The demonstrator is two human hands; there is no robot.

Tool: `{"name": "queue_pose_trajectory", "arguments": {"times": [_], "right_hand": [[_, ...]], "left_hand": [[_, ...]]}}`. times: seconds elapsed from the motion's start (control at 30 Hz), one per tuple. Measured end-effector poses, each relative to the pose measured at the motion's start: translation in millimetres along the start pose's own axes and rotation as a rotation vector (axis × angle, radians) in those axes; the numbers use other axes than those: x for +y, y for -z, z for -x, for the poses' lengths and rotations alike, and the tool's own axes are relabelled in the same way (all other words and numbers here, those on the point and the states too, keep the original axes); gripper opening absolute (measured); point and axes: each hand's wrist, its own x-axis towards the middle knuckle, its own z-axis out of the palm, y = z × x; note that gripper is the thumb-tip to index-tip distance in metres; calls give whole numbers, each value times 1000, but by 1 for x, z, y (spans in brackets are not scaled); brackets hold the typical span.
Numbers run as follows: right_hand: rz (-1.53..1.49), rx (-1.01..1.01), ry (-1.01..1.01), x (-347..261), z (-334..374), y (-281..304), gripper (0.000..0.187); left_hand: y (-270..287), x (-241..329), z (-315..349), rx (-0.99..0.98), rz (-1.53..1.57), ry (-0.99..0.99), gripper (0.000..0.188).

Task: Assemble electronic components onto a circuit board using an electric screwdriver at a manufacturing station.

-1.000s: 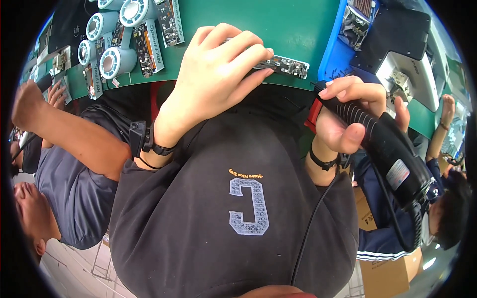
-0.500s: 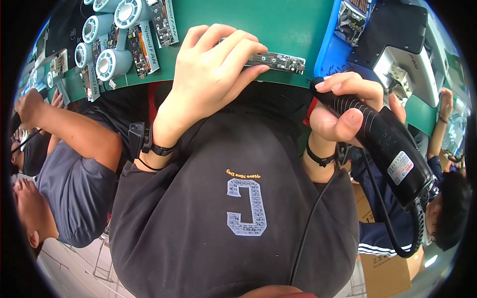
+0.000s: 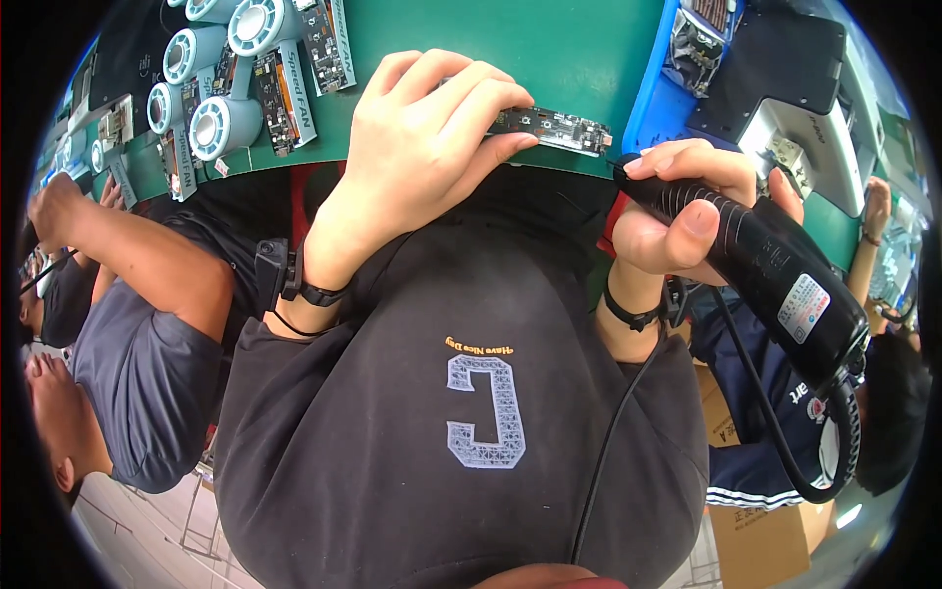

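Note:
My left hand (image 3: 417, 142) is closed over a slim fan handle with an exposed circuit board (image 3: 559, 130), at the near edge of the green table. The board's right end sticks out past my thumb and fingers; the rest lies hidden under my palm. In my right hand (image 3: 677, 211) is a black corded electric screwdriver (image 3: 770, 270), its body slanting down to the right. Its front end points left, close by the board's right end; whether they touch I cannot tell.
Several light-blue handheld fans (image 3: 226, 128) with bared boards lie at the table's left. A blue bin (image 3: 648, 113) with parts stands at the right, beside a black-and-white machine (image 3: 824, 133). One co-worker's arm (image 3: 147, 245) is at the left; another person (image 3: 765, 432) sits at the right.
The board has shifted slightly right, its end closer to the screwdriver's front. The screwdriver's rear end and cord have swung a little right and down.

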Motion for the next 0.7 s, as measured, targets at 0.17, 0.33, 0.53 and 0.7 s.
{"name": "queue_pose_trajectory", "arguments": {"times": [0.17, 0.33, 0.53, 0.7], "right_hand": [[73, 0, 65, 6, -2, -2, 66], [53, -11, 73, 10, -3, 9, 66], [-89, -43, -36, 0, 3, 5, 50], [-33, 46, -35, 2, 4, 7, 42]], "left_hand": [[1, -2, 0, -22, 2, 3, 29], [1, -9, 0, -47, 39, -56, 30], [2, -3, 0, -56, 35, -16, 31], [1, -3, -1, -77, 42, -8, 30]]}}
